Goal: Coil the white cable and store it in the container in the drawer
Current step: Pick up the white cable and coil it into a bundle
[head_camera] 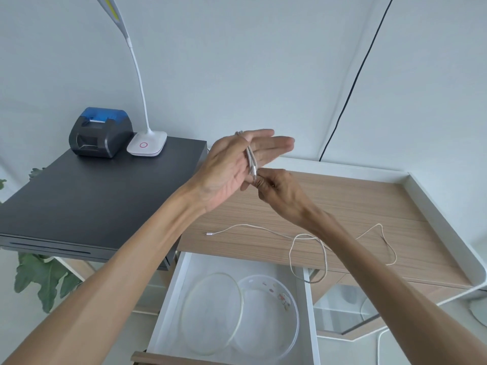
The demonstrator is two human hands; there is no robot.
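White cable (pixel 250 156) looped around flat, open left hand (pixel 232 169).
Loops run near-to-far across the palm; right hand (pixel 276 191) pinches the cable's near end.

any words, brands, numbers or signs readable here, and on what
No readable text anywhere.
Lamp base: a pink ring symbol only, no letters.
Receipt printer: no legible label.
Round container in the drawer: small coloured prints, too blurred to read.
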